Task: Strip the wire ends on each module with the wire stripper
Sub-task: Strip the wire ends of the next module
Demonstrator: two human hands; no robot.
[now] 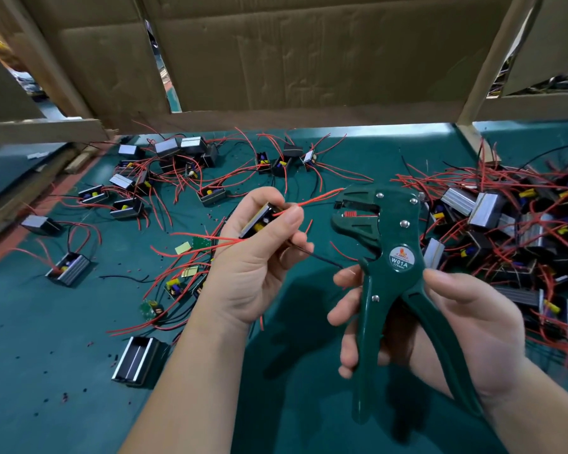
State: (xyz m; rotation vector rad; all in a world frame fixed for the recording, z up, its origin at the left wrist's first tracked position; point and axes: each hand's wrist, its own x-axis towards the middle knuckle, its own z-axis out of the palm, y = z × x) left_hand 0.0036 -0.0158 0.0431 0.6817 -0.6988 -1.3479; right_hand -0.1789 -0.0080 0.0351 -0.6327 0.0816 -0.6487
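My left hand (253,267) grips a small module (258,221) with a silver case and yellow parts. Its red wires (318,198) are pinched under my thumb and point right toward the tool's jaws. A thin black wire (322,258) trails from the module toward my right fingers. My right hand (440,326) holds a dark green wire stripper (391,267) upright by its handles. The stripper's jaws (351,211) are parted and face left, with the red wire tips just short of them.
Many loose modules with red wires lie on the green table (46,371): a scatter (164,178) at the left and back, a dense heap (512,231) at the right. An empty silver case (135,362) lies near my left forearm. Cardboard walls (292,50) stand behind.
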